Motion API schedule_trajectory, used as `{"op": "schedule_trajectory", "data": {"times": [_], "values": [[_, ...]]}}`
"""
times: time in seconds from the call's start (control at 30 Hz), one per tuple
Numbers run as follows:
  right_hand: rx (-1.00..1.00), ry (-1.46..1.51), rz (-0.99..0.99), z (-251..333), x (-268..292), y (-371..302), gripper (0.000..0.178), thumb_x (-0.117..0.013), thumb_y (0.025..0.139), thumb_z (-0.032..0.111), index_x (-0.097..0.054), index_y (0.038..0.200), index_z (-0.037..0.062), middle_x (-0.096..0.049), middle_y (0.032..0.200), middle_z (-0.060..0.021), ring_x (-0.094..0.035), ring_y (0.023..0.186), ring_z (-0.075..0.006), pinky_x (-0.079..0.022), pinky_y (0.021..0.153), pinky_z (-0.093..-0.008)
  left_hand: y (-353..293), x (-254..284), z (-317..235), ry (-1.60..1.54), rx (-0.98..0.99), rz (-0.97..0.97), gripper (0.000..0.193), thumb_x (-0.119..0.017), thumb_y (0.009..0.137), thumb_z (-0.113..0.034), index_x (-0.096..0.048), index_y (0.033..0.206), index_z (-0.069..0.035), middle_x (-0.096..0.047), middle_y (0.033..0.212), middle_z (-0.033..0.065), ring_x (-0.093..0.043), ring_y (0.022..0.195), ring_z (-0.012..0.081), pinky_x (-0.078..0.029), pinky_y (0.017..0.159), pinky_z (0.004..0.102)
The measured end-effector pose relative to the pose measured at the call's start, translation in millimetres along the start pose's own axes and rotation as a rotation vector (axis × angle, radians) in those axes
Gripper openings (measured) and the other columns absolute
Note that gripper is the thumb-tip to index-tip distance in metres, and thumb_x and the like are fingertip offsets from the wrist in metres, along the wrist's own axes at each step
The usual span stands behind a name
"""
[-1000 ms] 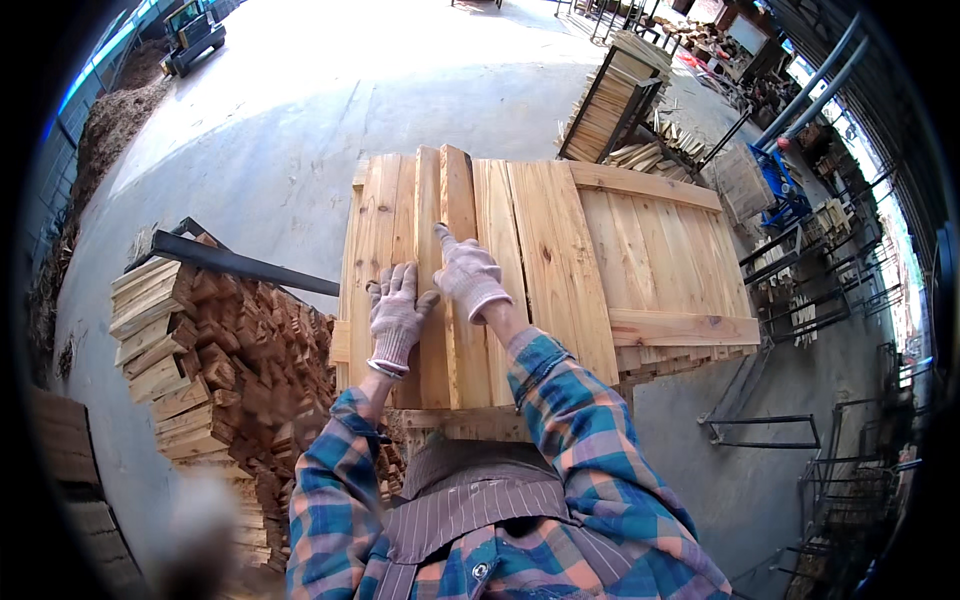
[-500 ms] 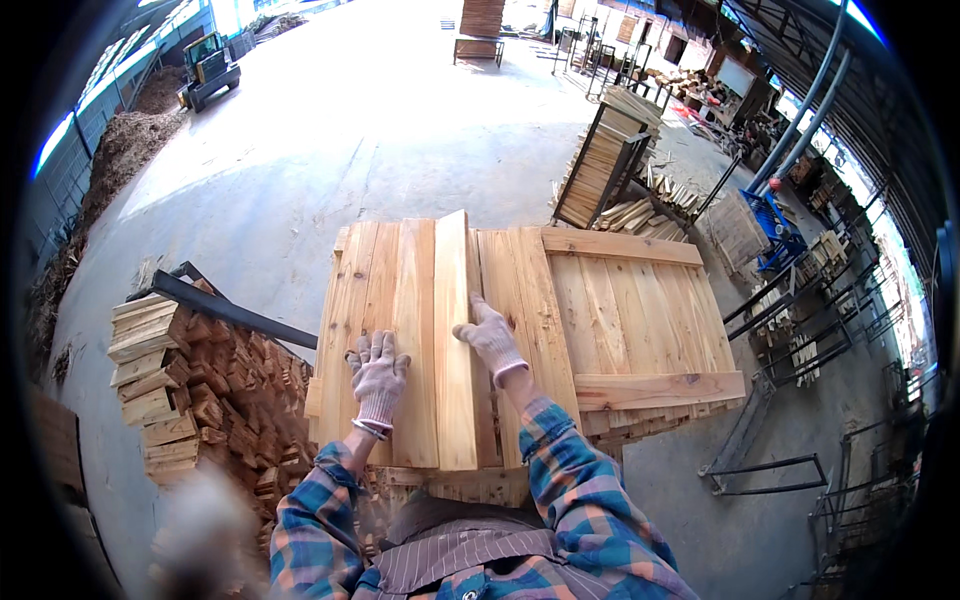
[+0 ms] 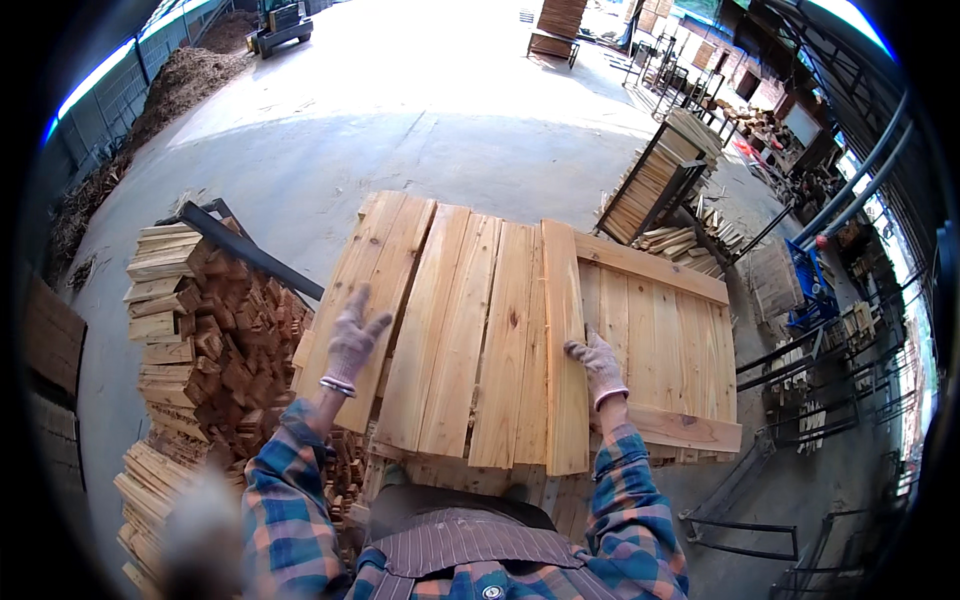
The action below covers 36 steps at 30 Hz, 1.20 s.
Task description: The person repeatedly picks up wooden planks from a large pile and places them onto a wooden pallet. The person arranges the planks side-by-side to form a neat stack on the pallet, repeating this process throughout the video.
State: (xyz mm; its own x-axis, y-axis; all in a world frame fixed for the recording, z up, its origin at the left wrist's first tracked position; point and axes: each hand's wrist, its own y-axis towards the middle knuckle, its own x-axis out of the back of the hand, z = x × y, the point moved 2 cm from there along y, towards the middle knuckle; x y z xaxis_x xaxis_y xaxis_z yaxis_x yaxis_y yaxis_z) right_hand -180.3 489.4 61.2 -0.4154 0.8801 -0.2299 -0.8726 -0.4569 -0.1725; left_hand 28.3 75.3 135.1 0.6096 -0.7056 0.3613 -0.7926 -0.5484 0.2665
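Both my hands wear light knitted gloves. My left hand, fingers apart, is over the leftmost wooden planks and grips nothing. Further right, my right hand holds the right edge of a long narrow wooden board, thumb on its top; the other fingers are partly hidden. That board lies beside a panel of light planks with crosswise battens at its far and near ends. Between my hands, several loose planks lie side by side, with a dark gap near the left ones.
A tall stack of wood pieces stands at left with a black metal bar beside it. A metal rack of slats stands beyond the panel at right. Black metal frames are on the floor at lower right. A vehicle is far off at left.
My right hand has moved right with the board, bringing it next to the panel's battens. The left hand has shifted left, and a gap now shows between the left planks. The view has also turned.
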Motion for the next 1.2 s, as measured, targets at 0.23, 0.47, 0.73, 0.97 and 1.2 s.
{"op": "schedule_trajectory", "data": {"times": [0.23,0.47,0.73,0.97,1.2], "values": [[-0.051,-0.086,-0.072,24,-20,-6,0.02,-0.059,0.089,0.003,-0.063,0.109,-0.0018,-0.067,0.087,-0.0021,-0.059,0.073,-0.0069,-0.048,0.064,-0.0199,31,78,54,0.65,0.519,-0.01,0.043,-0.061,0.087,-0.046,-0.058,0.105,-0.007,-0.065,0.105,0.0227,-0.062,0.1,0.038,-0.047,0.082,0.0466],[0.01,-0.178,-0.18,-1,-40,4,0.018,-0.058,0.089,0.001,-0.065,0.106,-0.0008,-0.066,0.083,0.0007,-0.058,0.068,-0.0071,-0.048,0.06,-0.0215,32,90,77,0.316,0.567,-0.067,0.03,-0.061,0.089,-0.036,-0.071,0.105,-0.012,-0.07,0.096,0.0138,-0.067,0.09,0.0259,-0.049,0.081,0.0356],[-0.032,-0.535,-0.26,36,-71,-1,0.024,-0.066,0.085,0.006,-0.065,0.108,-0.0028,-0.067,0.083,-0.0014,-0.059,0.072,-0.0088,-0.05,0.065,-0.025,50,87,109,0.351,0.407,-0.065,0.029,-0.056,0.09,-0.028,-0.073,0.103,-0.008,-0.071,0.099,0.0159,-0.067,0.092,0.0285,-0.05,0.083,0.0368],[0.072,-0.338,-0.38,42,-14,-17,0.042,-0.066,0.083,0.009,-0.06,0.122,-0.004,-0.067,0.082,-0.0025,-0.054,0.067,-0.0082,-0.046,0.06,-0.0261,71,82,125,0.282,0.628,0.013,0.027,-0.059,0.093,-0.024,-0.073,0.092,-0.001,-0.061,0.065,-0.0006,-0.049,0.057,0.0094,-0.04,0.054,0.0264],[0.133,-0.725,-0.548,10,-53,-4,0.049,-0.057,0.085,0.007,-0.053,0.133,-0.0023,-0.067,0.072,-0.0082,-0.048,0.052,-0.0095,-0.042,0.049,-0.03,70,105,145,0.18,0.64,-0.163,0.027,-0.062,0.092,-0.025,-0.071,0.078,-0.004,-0.049,0.053,-0.0033,-0.042,0.046,0.0098,-0.031,0.045,0.0293]]}}
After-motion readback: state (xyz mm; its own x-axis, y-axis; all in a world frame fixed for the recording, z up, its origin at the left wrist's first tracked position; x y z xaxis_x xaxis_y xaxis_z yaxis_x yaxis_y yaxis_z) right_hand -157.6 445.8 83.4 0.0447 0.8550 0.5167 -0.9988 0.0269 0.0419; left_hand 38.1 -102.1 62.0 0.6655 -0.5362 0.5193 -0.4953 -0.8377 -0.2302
